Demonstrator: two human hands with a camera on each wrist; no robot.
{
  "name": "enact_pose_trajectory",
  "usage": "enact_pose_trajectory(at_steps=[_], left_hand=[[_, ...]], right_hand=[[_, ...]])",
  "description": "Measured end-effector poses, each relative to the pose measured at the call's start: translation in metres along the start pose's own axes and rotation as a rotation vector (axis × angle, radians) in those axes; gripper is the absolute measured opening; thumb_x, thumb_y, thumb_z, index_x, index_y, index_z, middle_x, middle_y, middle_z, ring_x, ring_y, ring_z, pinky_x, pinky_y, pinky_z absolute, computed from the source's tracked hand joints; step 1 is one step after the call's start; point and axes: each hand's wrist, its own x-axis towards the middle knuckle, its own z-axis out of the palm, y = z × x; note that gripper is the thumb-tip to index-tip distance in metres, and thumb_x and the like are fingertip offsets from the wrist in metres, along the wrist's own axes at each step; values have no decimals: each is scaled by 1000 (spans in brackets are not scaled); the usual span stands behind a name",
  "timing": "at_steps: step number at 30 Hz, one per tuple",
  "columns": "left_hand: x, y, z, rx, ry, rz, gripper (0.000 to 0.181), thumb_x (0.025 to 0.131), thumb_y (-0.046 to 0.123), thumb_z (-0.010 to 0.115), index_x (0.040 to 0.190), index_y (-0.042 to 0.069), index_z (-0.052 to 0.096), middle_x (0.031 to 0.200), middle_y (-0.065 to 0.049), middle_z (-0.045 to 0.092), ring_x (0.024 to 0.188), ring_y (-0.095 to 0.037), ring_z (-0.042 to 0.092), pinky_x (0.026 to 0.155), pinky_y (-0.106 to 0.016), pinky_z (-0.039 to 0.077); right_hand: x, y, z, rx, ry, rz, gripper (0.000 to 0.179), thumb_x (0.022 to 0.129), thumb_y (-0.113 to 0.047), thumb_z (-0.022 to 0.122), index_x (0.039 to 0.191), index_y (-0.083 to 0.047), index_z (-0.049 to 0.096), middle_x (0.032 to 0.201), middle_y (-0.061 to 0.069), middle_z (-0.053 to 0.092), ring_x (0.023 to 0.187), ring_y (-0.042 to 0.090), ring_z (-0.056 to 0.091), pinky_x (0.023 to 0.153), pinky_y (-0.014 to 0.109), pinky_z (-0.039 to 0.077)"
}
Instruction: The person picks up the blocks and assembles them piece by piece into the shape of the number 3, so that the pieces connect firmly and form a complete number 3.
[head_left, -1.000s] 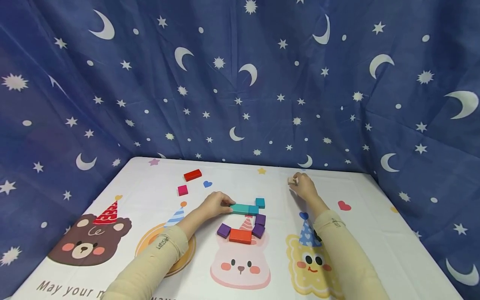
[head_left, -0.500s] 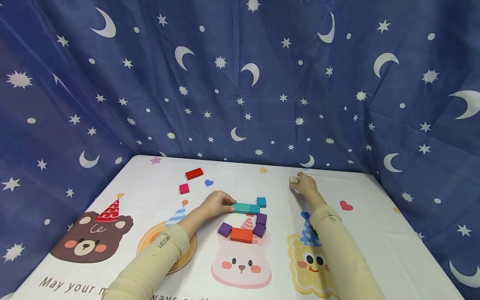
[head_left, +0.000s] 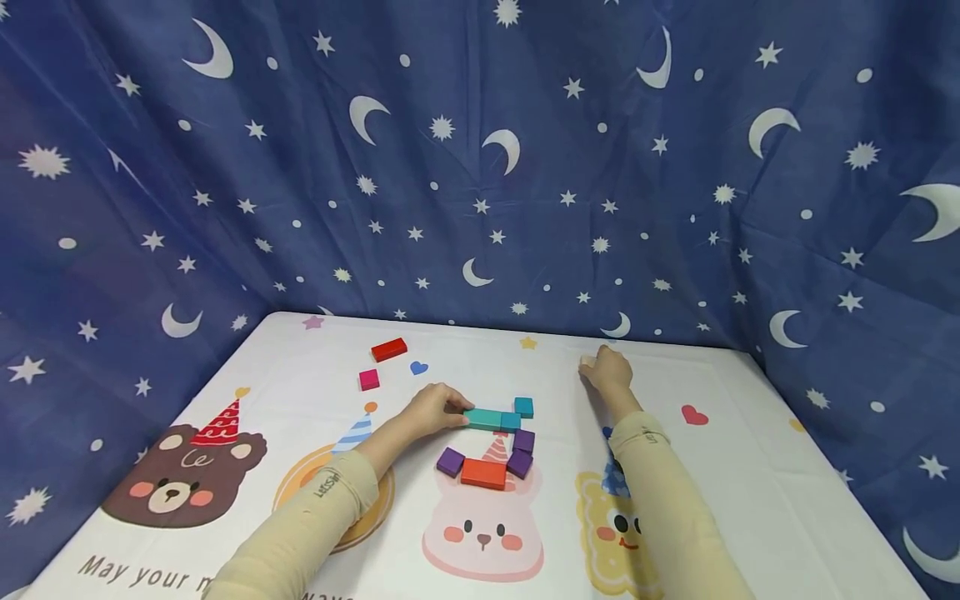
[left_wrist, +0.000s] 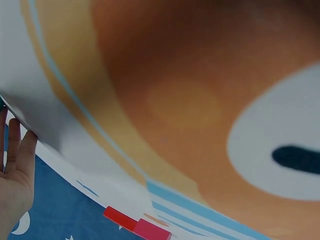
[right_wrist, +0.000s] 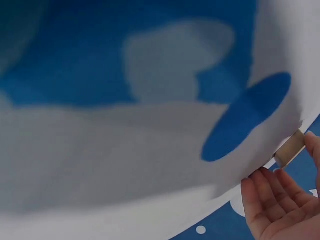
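My left hand (head_left: 435,409) pinches the left end of a long teal block (head_left: 482,419) lying on the table. A blue-teal block (head_left: 510,422) touches its right end, and another small teal block (head_left: 523,407) sits just behind. At the far right, my right hand (head_left: 611,372) holds a small plain wooden block (right_wrist: 290,149) between thumb and fingers, low at the tabletop; in the head view the hand mostly hides it. Nearer me lie an orange-red block (head_left: 483,474), a purple block (head_left: 451,462) to its left, and two purple blocks (head_left: 521,464) at its right.
A red block (head_left: 389,349) and a pink-red block (head_left: 369,380) lie apart at the back left. The white tablecloth (head_left: 720,500) has printed cartoon faces. A dark blue curtain (head_left: 420,267) with moons and stars hangs behind the table edge.
My right hand has turned slightly over the wooden block, covering more of it, and the right forearm has shifted a little left. The left hand stays at the teal block.
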Motion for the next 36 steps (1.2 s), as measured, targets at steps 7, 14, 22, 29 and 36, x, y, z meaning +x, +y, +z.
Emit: enact_pose_trajectory(at_steps=[7,14,22,29,36], left_hand=[[0,0,0,-1,1,-12,22,81,12,73,103,9,73,102,-4,73,103,-21,63,95,-39,47],[-1,1,3,6,-1,4,23,81,12,72,104,8,73,102,-4,73,103,-21,63,94,-39,47],[-3,3,4,-11,8,-7,22,81,12,73,103,8,73,101,-5,73,102,-22,63,94,-40,47],[-2,6,4,-19,6,-14,24,81,12,73,104,8,73,101,-5,73,99,-20,64,92,-37,49],[-5,5,5,-18,8,-27,23,81,12,73,103,8,73,101,-5,73,102,-21,63,95,-39,47]], right_hand=[[2,-2,-2,-20,-2,2,44,85,-28,63,109,8,57,111,29,62,102,44,60,86,48,50],[1,2,-7,-9,-29,4,42,85,-26,65,111,7,58,115,28,61,106,44,58,88,48,49],[2,6,-13,24,-72,-25,43,86,-25,65,113,8,57,117,28,60,106,44,57,88,48,48],[-3,5,-22,22,-122,-18,44,88,-26,63,117,5,54,121,27,57,109,43,55,89,51,47],[-6,2,-22,22,-117,-71,47,86,-27,64,117,6,53,117,28,59,104,42,57,86,49,48]])
